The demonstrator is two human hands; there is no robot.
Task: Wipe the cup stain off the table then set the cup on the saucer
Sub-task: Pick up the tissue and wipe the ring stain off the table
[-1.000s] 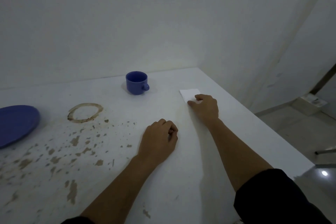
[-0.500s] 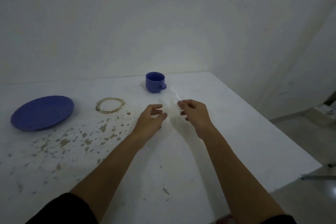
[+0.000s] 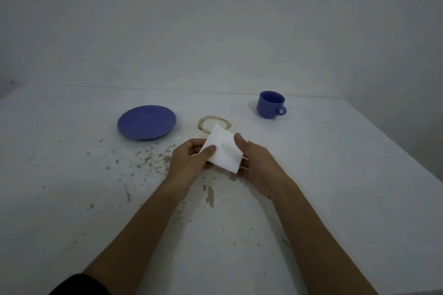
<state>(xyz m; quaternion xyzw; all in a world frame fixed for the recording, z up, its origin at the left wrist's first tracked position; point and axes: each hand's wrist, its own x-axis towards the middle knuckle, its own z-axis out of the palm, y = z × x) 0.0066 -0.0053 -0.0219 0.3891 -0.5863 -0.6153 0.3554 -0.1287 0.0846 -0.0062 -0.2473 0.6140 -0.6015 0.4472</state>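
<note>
At the left of the white table the blue saucer is seen lying bare, with nothing set on it. Just to its right the brown ring of the cup stain is still marked on the surface, its near part hidden behind the upper corner of a folded white tissue; whether that corner touches the ring or is held above it cannot be told from this angle. The tissue is gripped from both sides: the left hand is closed on its left edge with the thumb pressed on top, and the right hand is closed on its right edge, thumb above and fingers beneath. Brown flecks and smears are scattered over the tabletop in front of the saucer and under the forearms. Farther right, well apart from saucer and stain alike, the blue cup is stood upright near the back edge, its handle turned to the right. By this showing no part of the task is judged complete: the wiping is only about to be begun, and the cup is yet to be carried across to the saucer.
</note>
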